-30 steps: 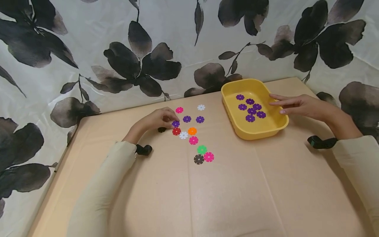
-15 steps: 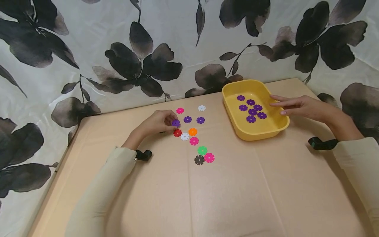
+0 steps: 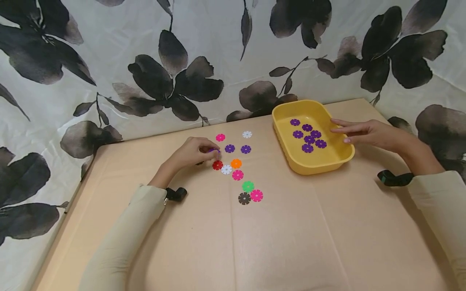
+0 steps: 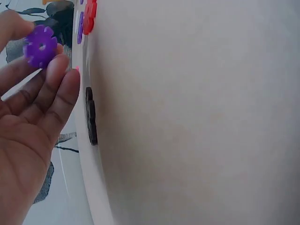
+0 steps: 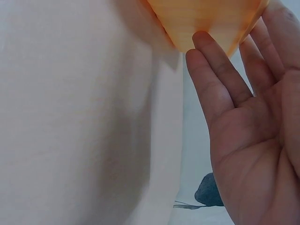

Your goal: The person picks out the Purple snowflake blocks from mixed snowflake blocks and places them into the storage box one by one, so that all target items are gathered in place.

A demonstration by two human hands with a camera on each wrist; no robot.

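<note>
My left hand [image 3: 192, 152] pinches a purple notched plastic disc [image 4: 33, 50] between thumb and fingertips, raised above the table in the left wrist view. From the head view, only a thin edge of that disc shows. Two more purple discs [image 3: 229, 148] lie just right of the hand, with a red disc [image 3: 217, 165] below its fingertips. Under the hand, a black disc [image 4: 91, 117] is partly hidden from above. Straight fingers of my right hand [image 3: 371, 135] rest at the right rim of a yellow tray [image 3: 287, 155]. Inside the tray lie several purple discs [image 3: 307, 148].
Around the middle of the table lie an orange disc [image 3: 236, 163], a green disc [image 3: 248, 186], a dark grey disc [image 3: 244, 198], and several pink and white ones. A floral cloth [image 3: 204, 24] hangs behind the table's back edge.
The left hand has picked the purple disc up from among the others and turned it edge-on to the head view. The right hand stays at the tray.
</note>
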